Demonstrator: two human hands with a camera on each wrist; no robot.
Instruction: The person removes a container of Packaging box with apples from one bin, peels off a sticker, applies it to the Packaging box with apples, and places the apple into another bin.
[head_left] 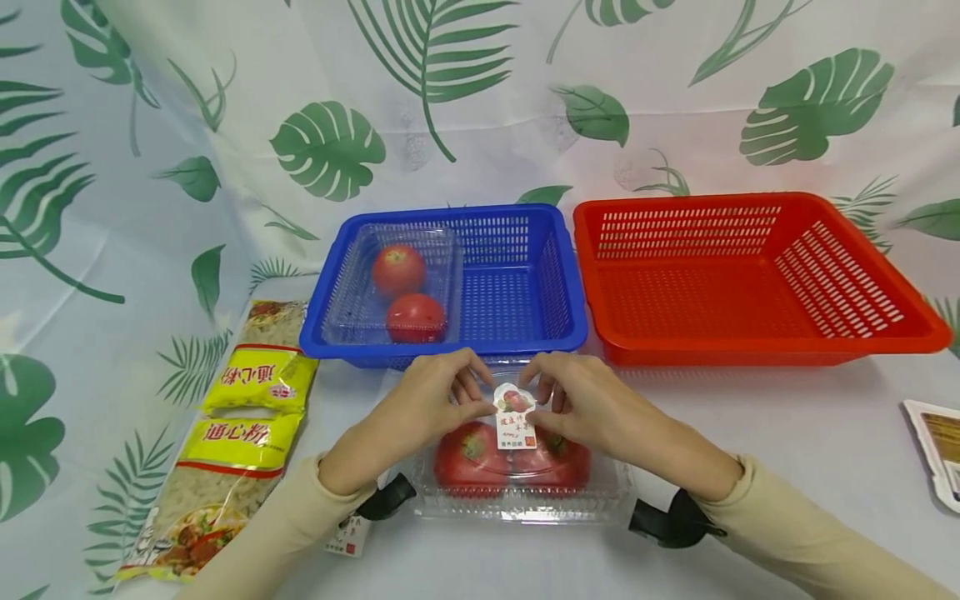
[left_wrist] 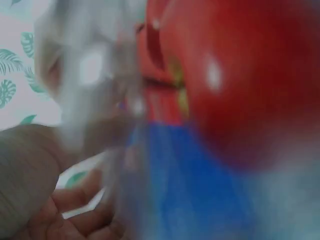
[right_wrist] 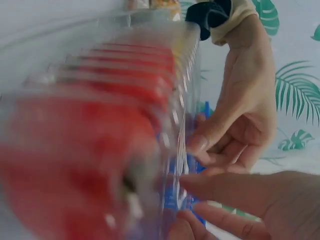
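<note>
In the head view, a clear lidded plastic box point(head_left: 525, 502) with tomatoes point(head_left: 471, 460) inside lies in front of the baskets. On its lid is a white printed label point(head_left: 516, 435) with a small picture at its top. My left hand point(head_left: 431, 398) touches the label's left edge with the thumb, its fingers loosely bent. From the other side, the thumb of my right hand point(head_left: 581, 396) touches the right edge. In the right wrist view both hands meet at the lid; the left wrist view is blurred, with a tomato point(left_wrist: 240, 75) close up.
A blue basket point(head_left: 442, 353) behind holds another clear box point(head_left: 360, 317) with two tomatoes. To its right stands a red basket point(head_left: 772, 346). Two yellow-labelled food bags point(head_left: 247, 442) lie at left. Another label point(head_left: 348, 537) lies by the left wrist; a pale-edged item point(head_left: 937, 450) sits far right.
</note>
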